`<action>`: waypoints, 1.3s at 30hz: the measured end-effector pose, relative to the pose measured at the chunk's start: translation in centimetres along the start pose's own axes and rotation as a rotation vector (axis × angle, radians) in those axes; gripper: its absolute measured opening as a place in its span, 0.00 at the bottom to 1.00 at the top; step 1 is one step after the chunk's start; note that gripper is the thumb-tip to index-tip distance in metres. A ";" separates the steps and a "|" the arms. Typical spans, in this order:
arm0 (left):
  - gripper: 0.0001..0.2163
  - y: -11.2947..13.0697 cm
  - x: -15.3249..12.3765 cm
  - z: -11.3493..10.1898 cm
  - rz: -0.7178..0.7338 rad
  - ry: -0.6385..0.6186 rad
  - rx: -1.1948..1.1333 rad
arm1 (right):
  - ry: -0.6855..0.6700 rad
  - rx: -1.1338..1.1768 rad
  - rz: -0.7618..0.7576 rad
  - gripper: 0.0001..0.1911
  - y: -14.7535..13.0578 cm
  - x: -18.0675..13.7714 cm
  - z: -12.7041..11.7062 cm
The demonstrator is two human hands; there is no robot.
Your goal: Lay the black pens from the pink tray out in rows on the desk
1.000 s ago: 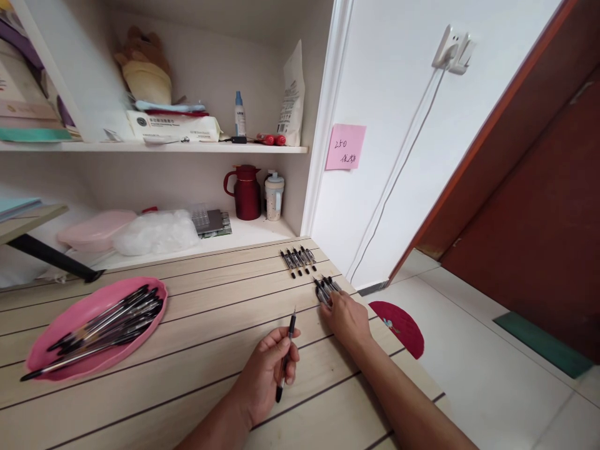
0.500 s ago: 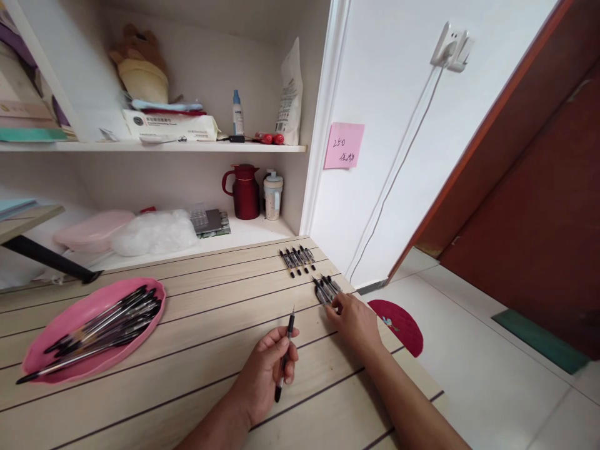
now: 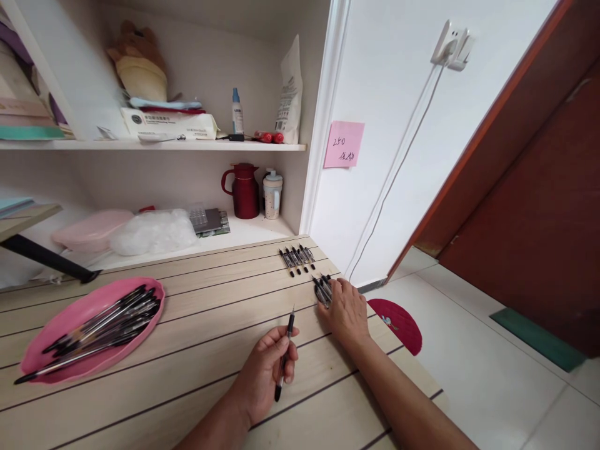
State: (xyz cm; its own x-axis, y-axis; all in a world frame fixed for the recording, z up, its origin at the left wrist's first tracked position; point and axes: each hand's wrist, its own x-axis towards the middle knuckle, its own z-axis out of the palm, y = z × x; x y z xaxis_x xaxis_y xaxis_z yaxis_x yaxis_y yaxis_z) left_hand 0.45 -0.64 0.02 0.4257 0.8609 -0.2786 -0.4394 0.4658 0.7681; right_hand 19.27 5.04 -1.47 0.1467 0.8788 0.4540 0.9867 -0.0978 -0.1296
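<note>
I see a red jug and a pale cup side by side on the lower shelf; a pink sticky note on the white wall; a stuffed toy on the upper shelf.

Matt pale wood-grain table. Glossy pink plastic tray. Smooth black plastic pen, glossy barrel.

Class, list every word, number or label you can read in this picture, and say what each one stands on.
"250": handwritten on the pink sticky note on the wall; the characters below it are too unclear to read.
White packet on the upper shelf: print too small to read.
White bag: print blurred.
Small bottle: label unreadable.
</note>
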 end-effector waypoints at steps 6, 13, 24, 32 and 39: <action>0.11 0.1 0.0 0.1 -0.006 -0.003 0.004 | -0.016 0.008 0.008 0.22 0.2 0.1 0.0; 0.12 0.0 -0.1 0.1 0.001 -0.005 -0.002 | -0.020 0.008 0.011 0.22 0.1 0.3 -0.2; 0.12 0.0 0.0 0.0 -0.001 -0.003 0.008 | -0.046 -0.009 0.027 0.19 0.1 0.4 -0.3; 0.12 0.1 -0.1 0.2 0.012 0.001 0.016 | -0.039 -0.004 0.011 0.19 0.2 0.3 -0.3; 0.10 0.0 -0.1 0.1 0.008 -0.006 0.027 | -0.049 -0.020 0.013 0.19 0.3 0.3 -0.2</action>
State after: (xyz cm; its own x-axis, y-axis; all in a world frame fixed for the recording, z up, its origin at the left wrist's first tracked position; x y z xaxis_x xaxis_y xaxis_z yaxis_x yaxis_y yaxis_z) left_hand 0.51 -0.71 0.08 0.4265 0.8636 -0.2690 -0.4216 0.4529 0.7856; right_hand 19.60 5.20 -1.16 0.1559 0.8994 0.4083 0.9861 -0.1180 -0.1167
